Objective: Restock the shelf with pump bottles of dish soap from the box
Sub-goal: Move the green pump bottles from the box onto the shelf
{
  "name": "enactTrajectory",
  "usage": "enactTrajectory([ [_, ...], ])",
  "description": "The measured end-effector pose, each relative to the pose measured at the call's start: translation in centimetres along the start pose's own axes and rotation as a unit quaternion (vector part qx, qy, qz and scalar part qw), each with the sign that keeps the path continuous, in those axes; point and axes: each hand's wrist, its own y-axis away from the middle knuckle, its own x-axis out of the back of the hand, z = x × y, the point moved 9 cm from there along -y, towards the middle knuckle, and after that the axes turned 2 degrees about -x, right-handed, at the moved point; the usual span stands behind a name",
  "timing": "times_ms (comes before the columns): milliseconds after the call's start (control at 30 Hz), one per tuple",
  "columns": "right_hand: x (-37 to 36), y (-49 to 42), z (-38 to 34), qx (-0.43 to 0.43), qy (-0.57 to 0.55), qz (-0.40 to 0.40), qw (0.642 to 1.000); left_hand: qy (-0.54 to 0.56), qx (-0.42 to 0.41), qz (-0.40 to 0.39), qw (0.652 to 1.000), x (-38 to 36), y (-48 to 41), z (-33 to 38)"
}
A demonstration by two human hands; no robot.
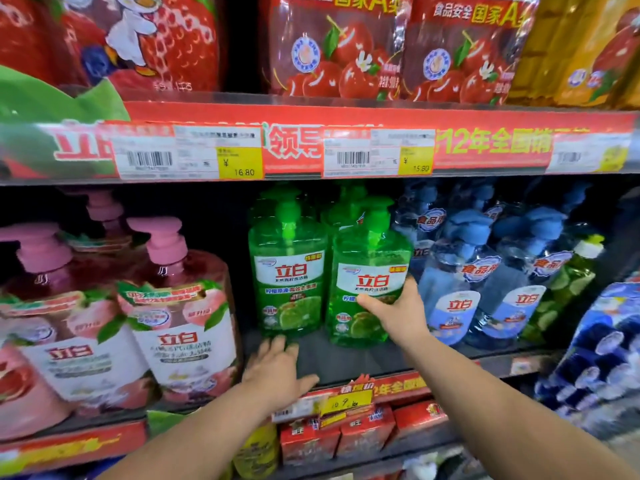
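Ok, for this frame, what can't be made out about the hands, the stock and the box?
Supply box: not in the head view, outside the frame.
Right hand fingers: hidden behind the right translucent green plastic pump bottle it grips.
Left hand: fingertips near the left translucent green plastic pump bottle; contact unclear, blurred.
Rear green bottles: count hidden by the front pair.
White shelf price labels: small print blurred.
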Motion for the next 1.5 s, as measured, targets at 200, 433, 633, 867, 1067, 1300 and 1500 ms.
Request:
enactTrajectory([
  [200, -1.0, -1.8, 0.7, -0.011, -0.025, -0.020, 0.999, -0.002, 0.003, -0.009, 1.000, 0.0, 0.0, 0.1],
  [433, -2.3, -3.8, 0.7, -0.011, -0.029, -0.023, 0.999, 0.009, 0.012, -0.008, 1.000, 0.3, 0.2, 0.2],
  [633, -2.7, -4.3, 0.7, 0.000, -0.026, -0.027, 0.999, 0.009, 0.027, -0.010, 1.000, 0.3, 0.1, 0.2],
  [867, -2.8, -4.3, 0.7, -0.009, -0.008, -0.053, 0.999, 0.008, 0.036, -0.017, 0.999, 0.3, 0.1, 0.2],
  [1067, -2.6, -4.1, 0.3, -0.025, 0.020, -0.066, 0.997, 0.005, 0.040, -0.026, 0.999, 0.4, 0.4, 0.4],
  [1300, -2.5, -2.8, -0.1, -0.049, 0.121, -0.145, 0.981, -0.010, 0.057, -0.048, 0.997, 1.5, 0.9, 1.1],
  [1500, -1.4, 1.8, -2.3, 0.118, 0.286, -0.153, 0.939, -0.027, 0.071, 0.014, 0.997, 3.3, 2.7, 2.2],
])
